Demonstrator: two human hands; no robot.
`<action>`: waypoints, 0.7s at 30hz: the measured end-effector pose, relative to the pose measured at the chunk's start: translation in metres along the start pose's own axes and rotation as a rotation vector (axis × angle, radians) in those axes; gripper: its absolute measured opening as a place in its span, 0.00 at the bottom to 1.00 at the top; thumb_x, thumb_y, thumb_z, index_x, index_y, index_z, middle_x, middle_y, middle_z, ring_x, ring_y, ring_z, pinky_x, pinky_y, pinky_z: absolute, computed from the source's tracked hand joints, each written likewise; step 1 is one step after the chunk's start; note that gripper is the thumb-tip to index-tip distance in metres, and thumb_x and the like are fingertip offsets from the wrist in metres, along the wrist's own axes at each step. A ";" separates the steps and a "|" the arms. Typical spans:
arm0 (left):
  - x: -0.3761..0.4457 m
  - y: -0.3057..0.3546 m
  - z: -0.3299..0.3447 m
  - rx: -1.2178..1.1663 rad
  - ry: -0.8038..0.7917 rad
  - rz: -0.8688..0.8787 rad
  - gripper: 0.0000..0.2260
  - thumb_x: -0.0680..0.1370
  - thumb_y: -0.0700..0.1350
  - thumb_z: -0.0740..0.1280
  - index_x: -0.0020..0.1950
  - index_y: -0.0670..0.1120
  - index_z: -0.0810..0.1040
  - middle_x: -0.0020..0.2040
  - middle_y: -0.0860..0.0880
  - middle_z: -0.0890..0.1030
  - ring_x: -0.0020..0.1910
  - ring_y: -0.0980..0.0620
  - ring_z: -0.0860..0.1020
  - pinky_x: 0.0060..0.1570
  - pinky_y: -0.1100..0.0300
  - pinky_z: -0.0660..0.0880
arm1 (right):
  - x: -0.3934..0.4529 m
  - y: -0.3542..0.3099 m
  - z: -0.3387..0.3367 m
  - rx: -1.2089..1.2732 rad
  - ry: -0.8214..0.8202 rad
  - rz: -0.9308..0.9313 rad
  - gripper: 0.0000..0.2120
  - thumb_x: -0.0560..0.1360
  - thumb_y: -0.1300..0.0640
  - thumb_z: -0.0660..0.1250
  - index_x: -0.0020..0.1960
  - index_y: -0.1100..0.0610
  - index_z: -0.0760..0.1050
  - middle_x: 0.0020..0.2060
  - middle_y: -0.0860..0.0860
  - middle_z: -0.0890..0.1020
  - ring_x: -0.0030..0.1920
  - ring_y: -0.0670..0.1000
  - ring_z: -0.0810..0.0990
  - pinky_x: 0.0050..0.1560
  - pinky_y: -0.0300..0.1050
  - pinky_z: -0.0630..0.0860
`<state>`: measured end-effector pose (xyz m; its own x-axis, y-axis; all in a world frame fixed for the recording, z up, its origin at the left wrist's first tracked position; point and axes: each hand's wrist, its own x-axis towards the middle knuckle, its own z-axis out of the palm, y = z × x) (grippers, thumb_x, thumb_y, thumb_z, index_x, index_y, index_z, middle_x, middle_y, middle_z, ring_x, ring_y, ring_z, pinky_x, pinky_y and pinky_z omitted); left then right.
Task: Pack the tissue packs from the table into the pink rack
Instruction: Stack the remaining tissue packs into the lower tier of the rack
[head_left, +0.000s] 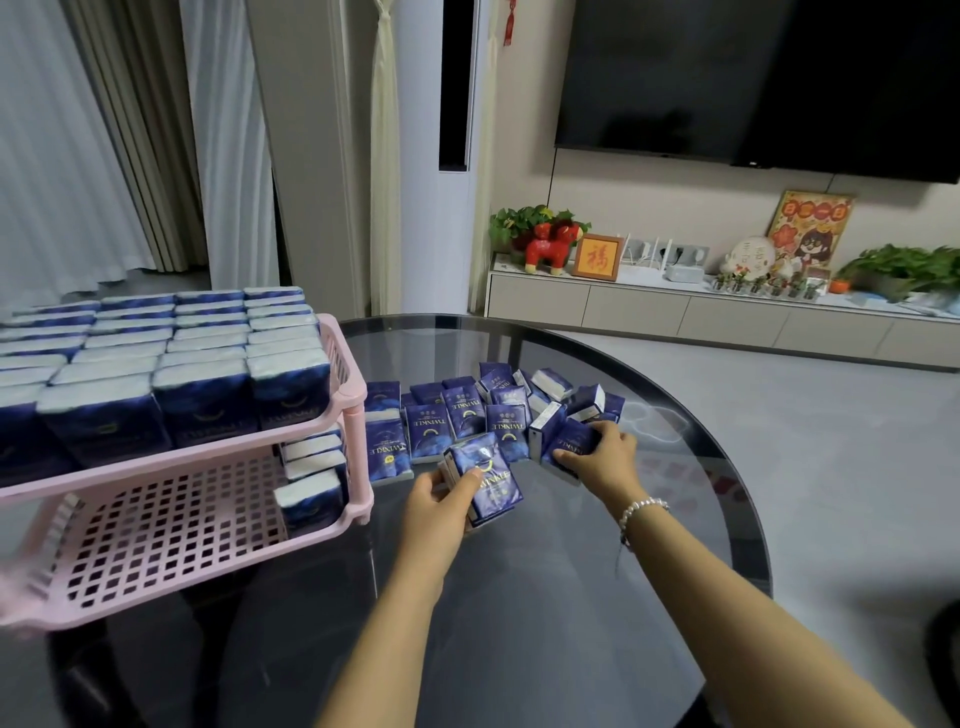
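A pink two-tier rack (171, 525) stands on the left of the table. Its top shelf is filled with rows of dark blue tissue packs (208, 364). The lower shelf holds a short row of packs (311, 478) at its right end. A loose pile of blue tissue packs (467, 415) lies on the glass table to the right of the rack. My left hand (441, 504) grips a small stack of packs (488, 483) just in front of the pile. My right hand (602, 457) grips another pack (569, 441) at the pile's right side.
The round dark glass table (649, 519) curves away on the right, with grey floor beyond its edge. Behind stand a low cabinet (727, 317) with ornaments and plants, a wall television (753, 78) and curtains (78, 156) at the left.
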<state>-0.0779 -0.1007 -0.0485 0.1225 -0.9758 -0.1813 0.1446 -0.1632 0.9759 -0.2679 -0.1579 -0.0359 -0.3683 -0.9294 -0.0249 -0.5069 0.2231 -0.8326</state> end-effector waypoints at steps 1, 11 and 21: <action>0.000 0.000 0.000 0.003 0.000 -0.001 0.06 0.75 0.48 0.69 0.49 0.48 0.76 0.47 0.50 0.82 0.48 0.49 0.80 0.57 0.47 0.77 | -0.001 0.001 -0.001 0.038 0.009 0.003 0.28 0.68 0.59 0.75 0.62 0.60 0.66 0.60 0.57 0.67 0.49 0.52 0.71 0.50 0.40 0.70; -0.009 0.000 -0.003 0.017 -0.016 -0.065 0.06 0.74 0.47 0.71 0.48 0.48 0.77 0.48 0.47 0.83 0.48 0.46 0.81 0.57 0.43 0.77 | -0.044 -0.005 -0.012 0.586 -0.137 0.027 0.17 0.75 0.62 0.67 0.60 0.49 0.69 0.45 0.49 0.79 0.39 0.50 0.78 0.38 0.43 0.76; -0.023 0.005 -0.001 -0.180 -0.123 -0.113 0.14 0.76 0.42 0.69 0.60 0.40 0.75 0.55 0.41 0.82 0.51 0.46 0.81 0.43 0.55 0.81 | -0.086 -0.018 0.012 0.762 -0.145 0.012 0.09 0.74 0.58 0.68 0.40 0.55 0.68 0.37 0.50 0.76 0.38 0.48 0.75 0.41 0.41 0.73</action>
<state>-0.0790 -0.0793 -0.0397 -0.0234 -0.9650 -0.2610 0.3243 -0.2543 0.9111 -0.2173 -0.0852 -0.0257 -0.2380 -0.9691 -0.0648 0.1914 0.0187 -0.9813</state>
